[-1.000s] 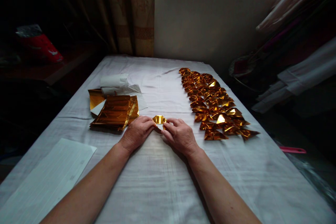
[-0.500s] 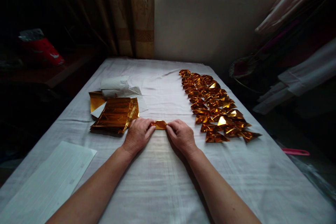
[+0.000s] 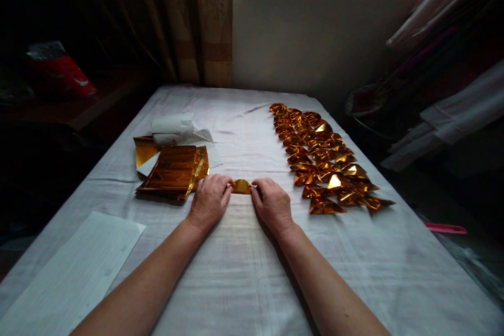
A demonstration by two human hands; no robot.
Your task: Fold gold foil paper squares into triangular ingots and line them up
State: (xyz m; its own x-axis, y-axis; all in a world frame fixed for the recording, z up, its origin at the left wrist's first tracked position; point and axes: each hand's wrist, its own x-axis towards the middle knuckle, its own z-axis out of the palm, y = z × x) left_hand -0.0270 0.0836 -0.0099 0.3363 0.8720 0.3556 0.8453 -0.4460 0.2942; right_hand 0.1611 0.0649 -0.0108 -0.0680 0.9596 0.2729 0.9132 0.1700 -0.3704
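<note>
Between my two hands is a small folded piece of gold foil paper (image 3: 241, 186), lying low over the white cloth. My left hand (image 3: 210, 198) pinches its left end, fingers closed. At the opposite end, my right hand (image 3: 272, 202) grips it between thumb and fingers. The ends of the piece are hidden by my fingers. A stack of gold foil sheets (image 3: 169, 170) lies just beyond my left hand. To the right of my right hand, several folded gold foil pieces (image 3: 325, 160) are laid out in rows running away from me.
White cloth (image 3: 244, 273) covers the table. Crumpled white paper wrapping (image 3: 173, 127) lies behind the foil stack, and a pale sheet (image 3: 79, 268) is at the front left. A pink handle (image 3: 447, 228) shows by the right edge. A curtain (image 3: 212, 21) hangs at the back.
The middle of the foil piece now looks more rounded and curved than before. Both hands still hold its ends in nearly the same place.
</note>
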